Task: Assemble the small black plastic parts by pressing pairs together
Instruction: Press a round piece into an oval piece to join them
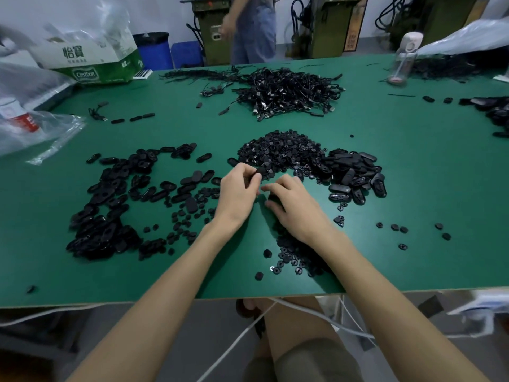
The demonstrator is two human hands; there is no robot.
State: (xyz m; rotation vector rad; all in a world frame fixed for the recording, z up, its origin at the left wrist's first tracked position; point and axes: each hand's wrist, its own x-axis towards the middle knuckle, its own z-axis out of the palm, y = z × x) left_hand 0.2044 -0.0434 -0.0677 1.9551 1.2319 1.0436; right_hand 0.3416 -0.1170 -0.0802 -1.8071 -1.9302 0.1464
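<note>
Cannot tell the shape of the black part (260,171) pinched in the left hand (238,188); barely see a second part (273,197) inside the right hand (293,206); lose the far pile (495,111) at the right edge; see a standing person (253,28) only below the chest.

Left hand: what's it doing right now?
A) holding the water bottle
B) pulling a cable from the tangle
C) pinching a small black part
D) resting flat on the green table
C: the left hand has its fingers curled round a small black part, just in front of the pile of round pieces.
</note>
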